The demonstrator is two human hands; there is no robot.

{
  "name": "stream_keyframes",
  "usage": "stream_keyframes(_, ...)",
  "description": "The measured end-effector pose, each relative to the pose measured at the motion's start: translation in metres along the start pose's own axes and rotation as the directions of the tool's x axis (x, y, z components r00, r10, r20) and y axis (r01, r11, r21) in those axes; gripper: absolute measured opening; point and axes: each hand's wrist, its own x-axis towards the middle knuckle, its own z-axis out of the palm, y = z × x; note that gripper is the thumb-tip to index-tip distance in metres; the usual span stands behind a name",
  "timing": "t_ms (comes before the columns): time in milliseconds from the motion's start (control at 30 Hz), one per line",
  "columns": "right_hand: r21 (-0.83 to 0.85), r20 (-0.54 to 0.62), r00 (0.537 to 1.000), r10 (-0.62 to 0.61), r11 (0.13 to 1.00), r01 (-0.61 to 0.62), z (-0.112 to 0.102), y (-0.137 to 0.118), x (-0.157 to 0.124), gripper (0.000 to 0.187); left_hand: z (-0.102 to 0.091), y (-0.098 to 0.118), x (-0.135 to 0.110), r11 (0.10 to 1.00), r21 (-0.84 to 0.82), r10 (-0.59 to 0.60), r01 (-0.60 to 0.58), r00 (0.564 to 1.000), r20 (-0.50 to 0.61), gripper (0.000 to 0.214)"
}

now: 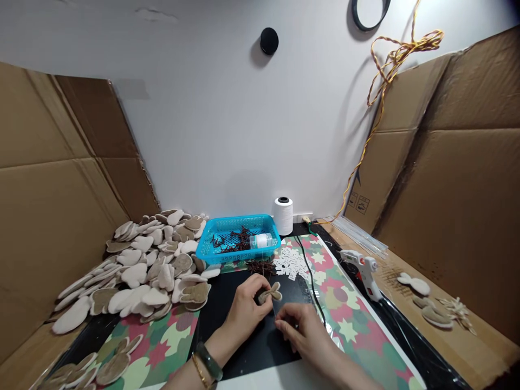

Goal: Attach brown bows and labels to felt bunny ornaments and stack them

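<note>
My left hand (248, 303) is closed around a small brown plush piece (273, 292) with two rounded, ear-like lobes, pinched between thumb and fingers over the black mat (219, 303). Just to its right, my right hand (300, 327) is closed in a pinch. A thin, thread-like strand shows between its fingertips and the plush piece; fine detail there is too small to see. Beyond the hands lie a pile of dark brown twisted bits (260, 267) and a heap of small white pieces (293, 263).
A blue basket (203, 250) holds more dark bits and a clear container (260, 241). White thread cone (283, 216) stands behind. Plush pieces (150, 271) pile up at left. On the right are a glue gun (363, 271), a black cord (311, 271) and cardboard walls (459, 141).
</note>
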Motion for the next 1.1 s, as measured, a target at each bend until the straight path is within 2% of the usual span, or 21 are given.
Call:
stream_keyframes(67, -0.239, -0.042, 0.977, -0.208, 0.952, 0.193, -0.003, -0.009, -0.007, 0.015, -0.001, -0.002, -0.001, 0.997, 0.067, 0.047, -0.046, 0.999, -0.025, 0.013)
stream_keyframes(133, -0.417, -0.023, 0.926, -0.378, 0.845, 0.334, -0.009, -0.019, -0.011, 0.021, -0.001, -0.002, -0.002, 0.993, 0.090, 0.074, -0.071, 0.997, -0.021, 0.014)
stream_keyframes(200, -0.502, 0.037, 0.874, -0.484, 0.747, 0.435, -0.019, -0.029, -0.004, 0.026, -0.002, -0.002, -0.004, 0.991, 0.096, 0.091, -0.090, 0.996, -0.003, 0.014)
stream_keyframes(267, -0.509, 0.079, 0.835, -0.545, 0.698, 0.504, -0.031, -0.039, 0.017, 0.026, -0.002, -0.002, -0.005, 0.989, 0.085, 0.116, -0.118, 0.993, 0.025, 0.014)
stream_keyframes(333, -0.437, 0.062, 0.843, -0.535, 0.745, 0.505, -0.043, -0.043, 0.047, 0.024, -0.003, 0.000, -0.007, 0.987, 0.063, 0.143, -0.145, 0.989, 0.036, 0.015)
stream_keyframes(400, -0.324, 0.044, 0.886, -0.461, 0.832, 0.449, -0.050, -0.040, 0.076, 0.020, -0.004, 0.003, -0.009, 0.986, 0.035, 0.161, -0.162, 0.987, 0.020, 0.017)
stream_keyframes(467, -0.269, 0.063, 0.916, -0.397, 0.877, 0.399, -0.049, -0.030, 0.093, 0.016, -0.006, 0.006, -0.010, 0.987, 0.011, 0.159, -0.159, 0.987, -0.018, 0.017)
stream_keyframes(533, -0.262, 0.104, 0.920, -0.379, 0.881, 0.393, -0.040, -0.014, 0.088, 0.018, -0.008, 0.006, -0.009, 0.990, 0.003, 0.143, -0.143, 0.988, -0.065, 0.015)
stream_keyframes(600, -0.268, 0.154, 0.907, -0.392, 0.867, 0.420, -0.026, 0.000, 0.066, 0.020, -0.010, 0.004, -0.008, 0.992, 0.020, 0.128, -0.126, 0.985, -0.119, 0.014)
stream_keyframes(700, -0.424, 0.197, 0.827, -0.527, 0.715, 0.557, -0.013, 0.005, 0.026, 0.019, -0.010, -0.003, -0.006, 0.991, 0.052, 0.131, -0.124, 0.979, -0.155, 0.015)
stream_keyframes(767, -0.507, 0.229, 0.768, -0.599, 0.599, 0.619, -0.014, -0.005, 0.016, 0.024, -0.009, -0.006, -0.005, 0.989, 0.056, 0.144, -0.137, 0.979, -0.144, 0.015)
stream_keyframes(800, -0.521, 0.231, 0.751, -0.619, 0.573, 0.633, -0.018, -0.013, 0.019, 0.026, -0.009, -0.007, -0.005, 0.987, 0.053, 0.158, -0.153, 0.979, -0.131, 0.015)
stream_keyframes(867, -0.484, 0.177, 0.764, -0.620, 0.621, 0.616, -0.030, -0.026, 0.037, 0.027, -0.009, -0.006, -0.006, 0.981, 0.042, 0.193, -0.190, 0.977, -0.093, 0.015)
stream_keyframes(900, -0.428, 0.133, 0.791, -0.598, 0.685, 0.590, -0.036, -0.029, 0.051, 0.025, -0.010, -0.006, -0.007, 0.978, 0.033, 0.210, -0.208, 0.975, -0.076, 0.016)
stream_keyframes(967, -0.217, 0.089, 0.875, -0.475, 0.848, 0.483, -0.044, -0.028, 0.077, 0.019, -0.011, -0.003, -0.008, 0.973, 0.009, 0.229, -0.229, 0.971, -0.067, 0.018)
stream_keyframes(1000, -0.068, 0.132, 0.911, -0.390, 0.914, 0.401, -0.046, -0.024, 0.087, 0.021, -0.012, -0.003, -0.008, 0.973, -0.004, 0.230, -0.231, 0.970, -0.074, 0.019)
stream_keyframes(1033, 0.053, 0.191, 0.928, -0.320, 0.948, 0.315, -0.045, -0.017, 0.093, 0.026, -0.013, -0.002, -0.008, 0.974, -0.016, 0.225, -0.227, 0.971, -0.085, 0.019)
stream_keyframes(1100, 0.173, 0.256, 0.932, -0.256, 0.961, 0.217, -0.035, -0.003, 0.093, 0.039, -0.012, -0.002, -0.008, 0.978, -0.026, 0.202, -0.206, 0.973, -0.113, 0.018)
